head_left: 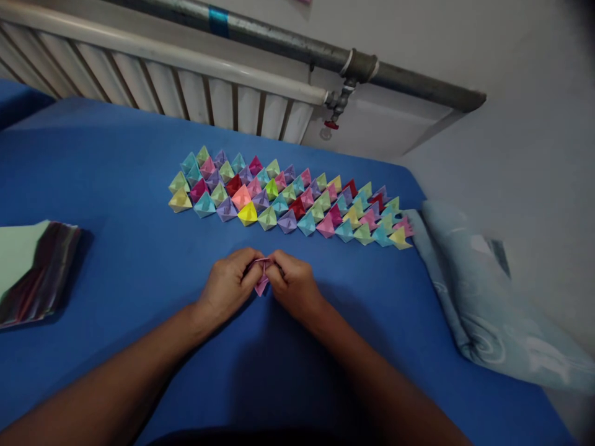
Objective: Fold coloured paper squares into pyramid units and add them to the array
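Between my two hands is a small pink folded paper boat [261,285], partly hidden by the fingers. My left hand [229,279] is closed on its left side, thumb on the near face. From the other side my right hand [294,282] pinches it the same way. Just beyond the hands, rows of folded paper boats [267,218] in yellow, green, blue, purple, pink and red stand close together on the blue surface [139,272].
A stack of coloured paper sheets [18,260], pale green on top, lies at the left. A folded light-blue blanket [465,291] rests along the right edge. Behind stand a white radiator [195,93] and a metal pipe [288,46] with a red-handled valve [331,124].
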Demonstrator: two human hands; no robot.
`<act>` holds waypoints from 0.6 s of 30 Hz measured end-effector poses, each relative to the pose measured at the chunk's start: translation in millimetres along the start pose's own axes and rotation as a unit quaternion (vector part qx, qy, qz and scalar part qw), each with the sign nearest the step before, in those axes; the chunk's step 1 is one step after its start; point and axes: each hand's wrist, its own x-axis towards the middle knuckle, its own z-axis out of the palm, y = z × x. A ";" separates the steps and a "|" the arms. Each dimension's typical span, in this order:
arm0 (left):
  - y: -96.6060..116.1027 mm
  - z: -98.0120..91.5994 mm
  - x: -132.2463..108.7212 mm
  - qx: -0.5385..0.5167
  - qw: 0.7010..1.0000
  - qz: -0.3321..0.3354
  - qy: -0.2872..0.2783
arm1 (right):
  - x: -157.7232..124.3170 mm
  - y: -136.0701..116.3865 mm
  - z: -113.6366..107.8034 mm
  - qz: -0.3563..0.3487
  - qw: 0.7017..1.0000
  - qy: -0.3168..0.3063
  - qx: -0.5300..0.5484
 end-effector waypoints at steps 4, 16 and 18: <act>-0.3 0.1 -0.4 0.008 1.000 0.008 0.003 | 0.5 1.3 0.8 -0.010 1.000 0.003 -0.015; -2.2 0.8 1.7 -0.095 0.993 -0.069 -0.026 | 3.5 1.5 -1.0 0.036 0.999 0.002 0.032; -3.0 0.1 2.8 -0.136 0.986 -0.089 -0.032 | 4.8 0.6 -2.1 0.068 0.996 -0.004 0.062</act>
